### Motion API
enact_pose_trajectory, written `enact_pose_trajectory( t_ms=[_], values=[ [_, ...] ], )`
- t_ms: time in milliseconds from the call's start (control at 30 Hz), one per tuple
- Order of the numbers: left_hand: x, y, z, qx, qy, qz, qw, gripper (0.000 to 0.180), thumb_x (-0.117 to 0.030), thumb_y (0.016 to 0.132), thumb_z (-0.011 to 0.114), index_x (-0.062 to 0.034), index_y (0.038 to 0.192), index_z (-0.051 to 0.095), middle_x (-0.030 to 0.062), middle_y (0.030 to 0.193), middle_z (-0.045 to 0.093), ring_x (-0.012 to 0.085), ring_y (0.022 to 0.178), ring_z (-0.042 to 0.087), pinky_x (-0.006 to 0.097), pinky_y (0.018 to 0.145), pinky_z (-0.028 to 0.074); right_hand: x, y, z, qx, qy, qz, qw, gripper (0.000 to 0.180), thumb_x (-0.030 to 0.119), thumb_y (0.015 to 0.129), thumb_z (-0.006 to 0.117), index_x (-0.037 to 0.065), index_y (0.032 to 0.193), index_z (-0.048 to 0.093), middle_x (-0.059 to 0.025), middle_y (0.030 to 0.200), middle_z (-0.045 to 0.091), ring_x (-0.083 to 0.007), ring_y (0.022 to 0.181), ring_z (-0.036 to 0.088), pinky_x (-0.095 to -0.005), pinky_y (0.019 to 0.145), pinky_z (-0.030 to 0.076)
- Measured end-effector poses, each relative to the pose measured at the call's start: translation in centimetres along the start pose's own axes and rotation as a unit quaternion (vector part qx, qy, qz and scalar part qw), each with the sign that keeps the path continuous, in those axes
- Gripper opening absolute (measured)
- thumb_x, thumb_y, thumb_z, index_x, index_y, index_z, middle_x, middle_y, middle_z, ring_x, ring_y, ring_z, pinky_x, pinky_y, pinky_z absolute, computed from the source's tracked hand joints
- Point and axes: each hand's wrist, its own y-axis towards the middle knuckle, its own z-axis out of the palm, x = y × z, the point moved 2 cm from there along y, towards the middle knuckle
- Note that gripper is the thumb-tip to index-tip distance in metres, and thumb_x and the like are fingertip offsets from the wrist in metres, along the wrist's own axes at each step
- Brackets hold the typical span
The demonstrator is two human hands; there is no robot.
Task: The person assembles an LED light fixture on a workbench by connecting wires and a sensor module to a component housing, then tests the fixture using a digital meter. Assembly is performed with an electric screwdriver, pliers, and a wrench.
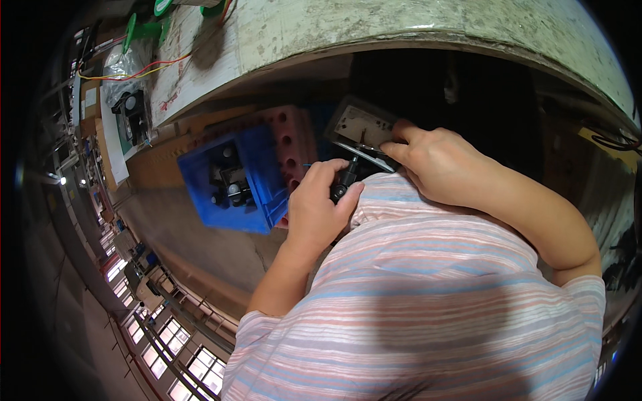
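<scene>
In front of my body, my left hand [319, 200] is closed around a black jointed part [346, 179] with a rounded end. A thin, flat, pale plate [366, 156] lies tilted just above that part; whether the two are joined I cannot tell. My right hand [431, 157] has its fingers pinched at the plate's far right side, and what sits between the fingertips is hidden. Right beyond the plate is a shallow clear box [354, 120] with small dark pieces inside, close to my right fingertips.
A blue bin [194, 175] holding several black parts with grey round knobs stands left of my hands, beside a red tray with holes [286, 120]. The worn workbench [374, 27] curves across the top. Wires [144, 70] and a clear bag [127, 63] lie at its left end.
</scene>
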Motion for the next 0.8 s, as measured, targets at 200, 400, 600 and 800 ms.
enact_pose_trajectory(
  t_ms=[200, 400, 600, 800],
  values=[
    [3.2, -0.2, 2.9, 0.148, -0.867, -0.417, 0.230, 0.038, -0.035, 0.100, 0.051, -0.0012, 0.117, 0.057, 0.0059, 0.086, 0.057, 0.0184, 0.078, 0.059, 0.025, 0.053, 0.049, -0.1, -0.1, 0.0, -0.016, 0.004, -0.004, 1.000, 0.031, 0.004, 0.080, 0.062, 0.001, 0.110, 0.070, -0.0210, 0.107, 0.062, -0.0373, 0.088, 0.069, -0.0421, 0.078, 0.057],
    [3.9, -0.3, 1.5, 0.133, -0.725, -0.336, 0.586, 0.041, -0.035, 0.097, 0.057, -0.0018, 0.121, 0.056, 0.0131, 0.106, 0.063, 0.0236, 0.103, 0.061, 0.037, 0.078, 0.055, -0.1, 0.0, -0.1, -0.007, 0.003, -0.002, 1.000, 0.032, 0.003, 0.079, 0.062, 0.002, 0.110, 0.070, -0.0210, 0.107, 0.063, -0.0376, 0.088, 0.068, -0.0422, 0.079, 0.057],
    [-0.4, -0.1, -0.5, -0.014, -0.018, -0.012, 1.000, 0.051, -0.018, 0.079, 0.076, -0.0027, 0.123, 0.057, 0.0132, 0.117, 0.059, 0.0296, 0.102, 0.061, 0.034, 0.091, 0.048, -0.2, 0.0, 0.0, -0.009, 0.008, 0.000, 1.000, 0.033, 0.002, 0.080, 0.061, 0.003, 0.111, 0.070, -0.0206, 0.107, 0.063, -0.0371, 0.088, 0.068, -0.0419, 0.080, 0.057],
    [1.3, 0.0, -0.3, 0.049, -0.337, -0.183, 0.922, 0.040, -0.018, 0.088, 0.064, -0.0014, 0.124, 0.054, 0.0123, 0.104, 0.058, 0.0279, 0.096, 0.062, 0.035, 0.073, 0.054, -0.2, -0.1, -0.1, -0.005, 0.012, -0.001, 1.000, 0.033, 0.003, 0.080, 0.061, 0.003, 0.112, 0.070, -0.0204, 0.108, 0.063, -0.0367, 0.088, 0.068, -0.0418, 0.079, 0.057]
  ],
)
